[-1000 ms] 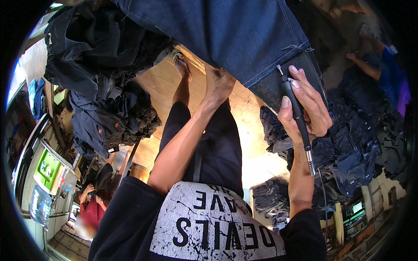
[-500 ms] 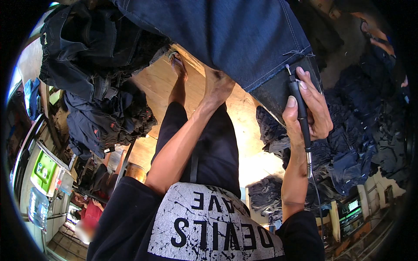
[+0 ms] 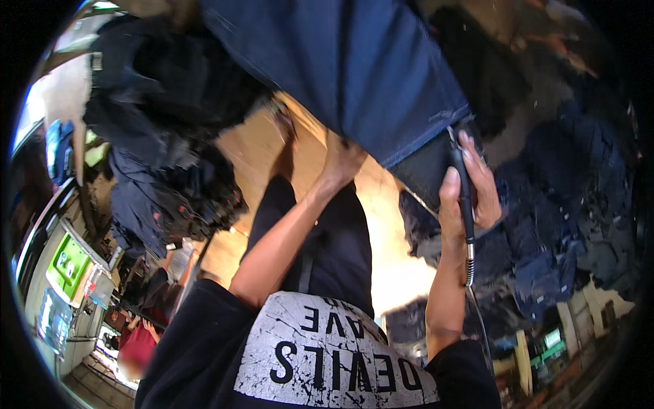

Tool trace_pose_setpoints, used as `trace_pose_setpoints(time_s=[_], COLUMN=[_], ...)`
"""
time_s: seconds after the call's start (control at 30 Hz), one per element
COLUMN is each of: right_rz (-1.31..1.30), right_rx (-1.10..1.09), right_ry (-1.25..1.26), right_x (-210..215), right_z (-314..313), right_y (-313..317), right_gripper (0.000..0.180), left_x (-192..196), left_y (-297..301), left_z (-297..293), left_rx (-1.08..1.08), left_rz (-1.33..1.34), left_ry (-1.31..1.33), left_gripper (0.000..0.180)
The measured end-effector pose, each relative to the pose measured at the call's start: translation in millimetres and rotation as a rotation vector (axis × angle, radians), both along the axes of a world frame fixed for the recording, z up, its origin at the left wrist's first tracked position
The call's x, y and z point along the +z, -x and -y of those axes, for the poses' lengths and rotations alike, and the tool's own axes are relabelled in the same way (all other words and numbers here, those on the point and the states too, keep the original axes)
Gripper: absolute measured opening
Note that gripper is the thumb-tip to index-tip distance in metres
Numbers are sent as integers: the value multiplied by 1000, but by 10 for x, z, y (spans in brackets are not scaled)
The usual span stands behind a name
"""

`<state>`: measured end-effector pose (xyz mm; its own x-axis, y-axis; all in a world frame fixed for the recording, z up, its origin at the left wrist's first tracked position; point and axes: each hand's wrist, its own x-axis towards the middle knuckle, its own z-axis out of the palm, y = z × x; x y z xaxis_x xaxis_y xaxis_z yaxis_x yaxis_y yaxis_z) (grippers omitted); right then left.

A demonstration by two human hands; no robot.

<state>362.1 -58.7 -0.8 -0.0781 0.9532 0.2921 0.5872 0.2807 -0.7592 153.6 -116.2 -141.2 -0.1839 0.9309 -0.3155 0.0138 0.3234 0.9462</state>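
A blue denim garment piece [image 3: 340, 75] lies over a dark board [image 3: 426, 170], its hem slanting across the board. My right hand [image 3: 477, 187] is closed around a black pen-shaped rotary tool [image 3: 463, 184], which has a metal spring collar and a thin cord trailing down. The tool's tip is at the hem near its right corner; blur hides whether it touches the cloth. My left hand [image 3: 344, 157] is at the denim's lower left edge. Its fingers are hidden by the cloth.
Dark garments are heaped at the left [image 3: 170, 88], with more piled below them [image 3: 177, 191]. Another large dark cloth pile [image 3: 545, 204] fills the right side. A green tray [image 3: 68, 262] and a clear water bottle [image 3: 54, 320] stand at far left. A person in red [image 3: 139, 347] is behind.
My right hand and the tool have moved left and down in the picture, and the tip has come to the hem. The whole view has shifted slightly. My left hand stays by the denim edge.
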Motion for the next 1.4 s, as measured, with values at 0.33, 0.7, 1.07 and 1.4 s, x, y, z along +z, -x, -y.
trace_pose_setpoints(time_s=[0.33, 0.7, 1.07, 1.4], right_rz=[-348, -26, 202, 52], right_rx=[-344, -515, -1142, -909], right_ry=[110, -46, -81, 130], right_x=[399, 260, 509, 227], right_z=[-156, -397, 2930, 3261], right_y=[428, 378, -1659, -91], right_gripper=[26, 26, 21, 27], left_x=[2040, 2087, 1660, 2106], left_y=[1886, 1666, -1567, 445], left_z=[-1470, -2267, 297, 717], left_rx=[26, -489, -783, -1025], left_rz=[-846, -671, 71, -159], left_ry=[-349, -217, 204, -396], left_gripper=[101, 60, 30, 25])
